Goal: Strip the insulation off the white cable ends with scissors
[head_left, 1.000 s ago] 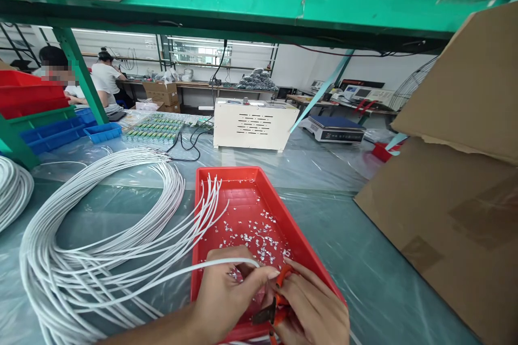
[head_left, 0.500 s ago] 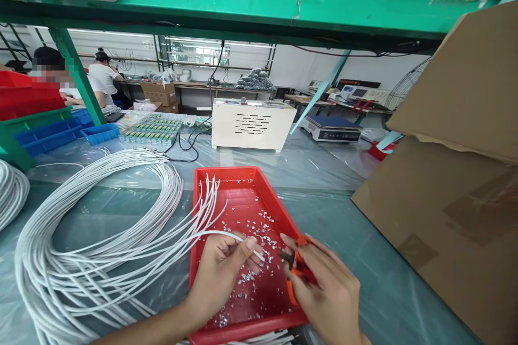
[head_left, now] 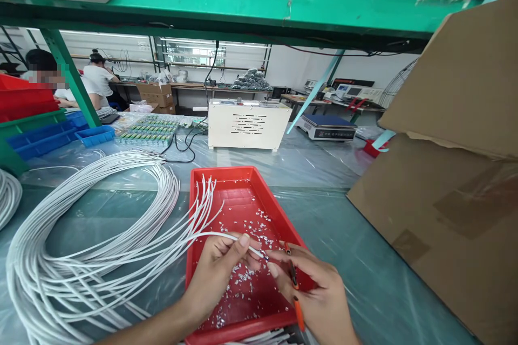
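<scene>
White cable (head_left: 222, 234) over red tray (head_left: 231, 199)
Left hand (head_left: 218, 269), grip pinching the cable near its tip; right hand (head_left: 319, 291) beside it, grip around orange-handled pliers (head_left: 298, 314).

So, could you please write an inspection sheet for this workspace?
Surface: green table under clear plastic sheeting.
Job's things: white cable, orange-handled tool, red tray.
Clutter: silvery scraps in the tray.
Hands: left hand pinches the cable near its end; right hand holds the tool beside that end.
Cables: white coil left of the tray, ends reaching over it; second coil at the left edge.
Surroundings: cream box behind the tray, scale, cardboard at right, people in the background.
</scene>
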Motion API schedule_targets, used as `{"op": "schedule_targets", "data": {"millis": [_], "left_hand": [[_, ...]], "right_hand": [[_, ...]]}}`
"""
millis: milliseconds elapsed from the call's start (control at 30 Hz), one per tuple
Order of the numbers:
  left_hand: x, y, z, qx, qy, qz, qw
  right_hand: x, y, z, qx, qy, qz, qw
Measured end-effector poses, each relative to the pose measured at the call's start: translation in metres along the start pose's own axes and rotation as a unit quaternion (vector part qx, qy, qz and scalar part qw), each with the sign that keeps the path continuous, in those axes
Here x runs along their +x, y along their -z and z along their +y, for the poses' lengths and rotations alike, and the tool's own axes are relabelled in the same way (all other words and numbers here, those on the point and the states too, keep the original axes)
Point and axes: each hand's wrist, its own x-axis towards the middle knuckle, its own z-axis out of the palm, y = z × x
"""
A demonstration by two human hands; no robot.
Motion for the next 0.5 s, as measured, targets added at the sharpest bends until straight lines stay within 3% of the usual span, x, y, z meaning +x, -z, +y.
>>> {"op": "schedule_targets", "data": {"millis": [100, 200, 300, 400, 500], "left_hand": [[-0.001, -0.001, -0.002, -0.037, 0.019, -0.012, 0.999], [-0.003, -0.002, -0.008, -0.128, 0.089, -0.015, 0.988], [-0.006, -0.004, -0.015, -0.189, 0.149, -0.001, 0.971], [-0.008, -0.004, -0.017, -0.181, 0.133, 0.003, 0.975], [-0.008, -0.003, -0.011, -0.115, 0.088, -0.008, 0.989]], "right_hand": [[0.0, -0.002, 0.0, -0.002, 0.022, 0.006, 1.0], [-0.002, -0.002, 0.0, -0.045, 0.048, 0.034, 0.997], [-0.004, -0.002, -0.001, -0.12, 0.129, 0.062, 0.983], [-0.005, -0.003, -0.003, -0.177, 0.206, 0.059, 0.96], [-0.004, -0.004, -0.005, -0.191, 0.234, 0.05, 0.952]]}}
